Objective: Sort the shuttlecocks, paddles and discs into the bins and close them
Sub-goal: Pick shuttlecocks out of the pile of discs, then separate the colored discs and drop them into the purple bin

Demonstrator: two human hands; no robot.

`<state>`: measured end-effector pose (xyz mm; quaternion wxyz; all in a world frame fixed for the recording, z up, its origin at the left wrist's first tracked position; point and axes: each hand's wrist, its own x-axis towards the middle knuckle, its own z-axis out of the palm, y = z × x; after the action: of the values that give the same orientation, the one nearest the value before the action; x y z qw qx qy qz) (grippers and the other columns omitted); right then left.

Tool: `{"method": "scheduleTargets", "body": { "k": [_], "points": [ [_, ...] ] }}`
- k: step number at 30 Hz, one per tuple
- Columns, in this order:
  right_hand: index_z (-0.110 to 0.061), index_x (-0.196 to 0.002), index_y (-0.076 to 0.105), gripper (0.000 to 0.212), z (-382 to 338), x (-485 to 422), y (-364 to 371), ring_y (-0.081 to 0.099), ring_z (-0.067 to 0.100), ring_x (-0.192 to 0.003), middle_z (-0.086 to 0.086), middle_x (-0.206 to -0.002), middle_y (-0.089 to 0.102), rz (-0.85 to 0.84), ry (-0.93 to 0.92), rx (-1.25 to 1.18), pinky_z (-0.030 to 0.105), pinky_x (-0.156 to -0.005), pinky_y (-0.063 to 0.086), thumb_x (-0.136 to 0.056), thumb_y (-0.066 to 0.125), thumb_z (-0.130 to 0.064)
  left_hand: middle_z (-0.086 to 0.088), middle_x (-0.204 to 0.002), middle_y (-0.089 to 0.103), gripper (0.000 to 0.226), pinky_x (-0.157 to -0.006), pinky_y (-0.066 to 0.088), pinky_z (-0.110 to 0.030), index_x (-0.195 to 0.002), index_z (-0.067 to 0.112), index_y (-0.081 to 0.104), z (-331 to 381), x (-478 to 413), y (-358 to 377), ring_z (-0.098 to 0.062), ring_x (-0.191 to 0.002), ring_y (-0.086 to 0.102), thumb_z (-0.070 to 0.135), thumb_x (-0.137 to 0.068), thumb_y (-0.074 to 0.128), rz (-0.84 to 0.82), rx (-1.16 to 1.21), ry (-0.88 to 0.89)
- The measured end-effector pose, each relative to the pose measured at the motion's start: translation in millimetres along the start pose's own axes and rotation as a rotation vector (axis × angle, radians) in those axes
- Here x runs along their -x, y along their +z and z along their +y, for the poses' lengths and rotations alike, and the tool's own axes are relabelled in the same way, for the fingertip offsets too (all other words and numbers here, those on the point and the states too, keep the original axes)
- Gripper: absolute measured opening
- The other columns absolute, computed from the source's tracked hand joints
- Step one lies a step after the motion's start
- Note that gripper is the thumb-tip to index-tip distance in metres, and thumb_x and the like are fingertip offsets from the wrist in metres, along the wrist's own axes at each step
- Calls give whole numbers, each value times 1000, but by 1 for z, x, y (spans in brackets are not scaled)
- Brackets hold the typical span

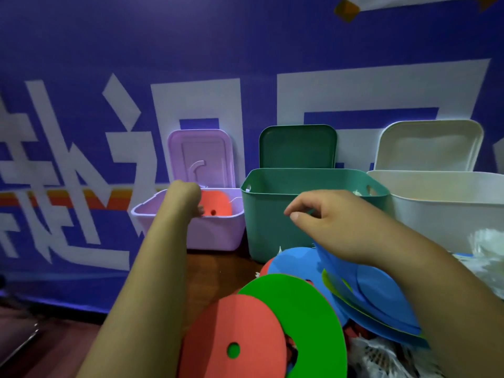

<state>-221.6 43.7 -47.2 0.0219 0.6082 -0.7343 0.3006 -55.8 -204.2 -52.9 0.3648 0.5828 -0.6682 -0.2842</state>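
My left grip (188,199) curls over the near edge of the purple bin (218,233), at the red disc (218,203) inside; I cannot tell if it holds. My right grip (330,222) hangs loose, fingers apart, before the green bin (272,230).

A deep blue banner (245,45) fills the wall behind the tabletop and hangs down past its far edge. It carries large white block characters (381,88), and an orange and yellow stripe (90,200) runs across its left part. At the top right a white sheet (409,1) is fixed with a brownish piece of tape (347,9). The tabletop (218,266) is dark brown wood. At the lower left lies a dim reddish-brown floor (54,336). The light is soft and bluish.
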Motion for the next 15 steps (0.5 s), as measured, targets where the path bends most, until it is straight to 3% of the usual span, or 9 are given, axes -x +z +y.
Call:
{"method": "scheduleTargets", "body": {
  "k": [1,2,4,10,15],
  "points": [
    [-37,-108,76,19,1,0,0,61,-9,-96,-27,-98,69,7,8,-3,11,-78,43,-101,58,-36,-9,-104,72,21,-82,52,-33,-94,11,61,3,-3,-2,-26,-91,69,24,-108,55,-72,350,-139],
    [-37,-108,76,19,1,0,0,61,-9,-96,-26,-99,70,13,15,-4,8,-77,42,-101,58,-35,-14,-102,73,17,-80,59,-37,-93,9,60,8,-6,-7,-27,-83,71,11,-108,51,-129,545,-173],
    [-37,-108,77,19,2,3,1,61,-11,-95,-25,-98,70,19,19,-9,4,-75,39,-102,58,-34,-19,-103,74,12,-68,64,-41,-107,4,62,13,4,-11,-27,-74,75,2,-105,50,-175,553,-169],
    [-34,-105,76,18,-15,26,3,62,-7,-93,-24,-98,71,-7,-58,35,15,-81,46,-101,59,-32,-2,-104,79,17,-81,66,-42,-111,12,71,-8,68,-32,-19,-83,79,24,-103,62,-551,61,167],
    [-33,-106,75,15,-34,55,3,59,-7,-90,-19,-102,69,-3,-126,118,12,-84,45,-99,62,-36,7,-99,77,29,-93,59,-44,-111,26,75,-59,116,-38,-16,-92,73,49,-98,64,-611,-374,432]
  ]
}}
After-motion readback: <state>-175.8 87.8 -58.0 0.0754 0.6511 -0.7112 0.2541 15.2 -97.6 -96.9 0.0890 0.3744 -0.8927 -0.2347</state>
